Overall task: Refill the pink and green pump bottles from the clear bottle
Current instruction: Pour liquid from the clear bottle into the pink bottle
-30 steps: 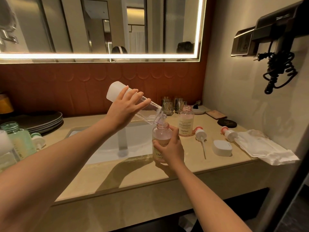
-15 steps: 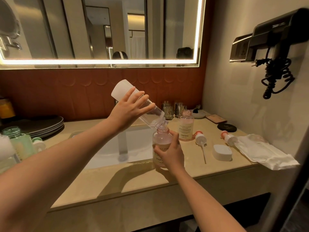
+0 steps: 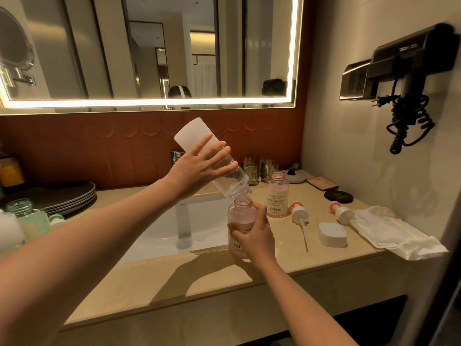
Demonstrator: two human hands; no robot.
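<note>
L hand [image 3: 199, 168] grips clear bottle [image 3: 212, 158], tilted neck-down w/ mouth at pink bottle [image 3: 240, 221] opening. R hand [image 3: 254, 236] wraps that pink bottle, upright on counter [image 3: 174, 275] edge by sink [image 3: 179, 228].

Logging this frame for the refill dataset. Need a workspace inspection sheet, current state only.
Surface: beige countertop with an inset white sink.
Job's things: clear bottle tilted mouth-down over the open neck of the pink bottle; second pink bottle stands open behind it; two pump heads lie to its right; green bottle at far left.
Clutter: stacked plates, glasses, white lid, black disc, white cloth.
Grippers: left hand grips the clear bottle; right hand holds the pink bottle.
Cables: coiled cord hangs from the wall hair dryer.
Surroundings: lit mirror.
</note>
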